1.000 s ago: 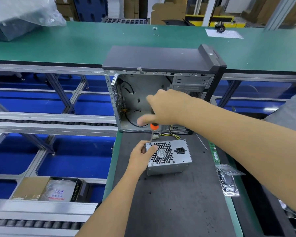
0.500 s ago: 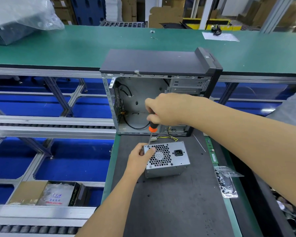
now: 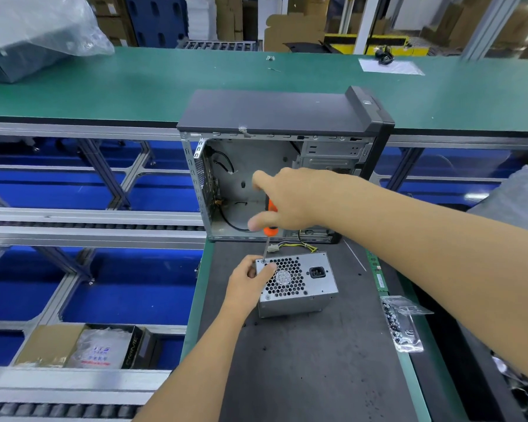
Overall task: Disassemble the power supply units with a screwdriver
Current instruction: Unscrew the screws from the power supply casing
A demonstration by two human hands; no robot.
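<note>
A silver power supply unit [image 3: 313,281] with a honeycomb fan grille and a black socket lies on the dark mat [image 3: 311,370]. My left hand [image 3: 249,283] grips its left end, thumb on the grille. My right hand [image 3: 290,201] holds an orange-handled screwdriver [image 3: 269,222] upright, its thin shaft tip set on the screw at the unit's top left corner. Yellow and black wires [image 3: 299,246] trail from behind the unit.
An open, gutted computer case [image 3: 275,166] stands just behind the unit. A clear bag of screws [image 3: 404,325] lies at the mat's right edge beside a green strip. A green conveyor belt [image 3: 134,83] runs across the back. Blue bins and a cardboard box [image 3: 73,347] sit lower left.
My right hand's fingers have shifted around the screwdriver handle, showing more of the orange grip. The tip stays on the same corner screw, and my left hand keeps its hold.
</note>
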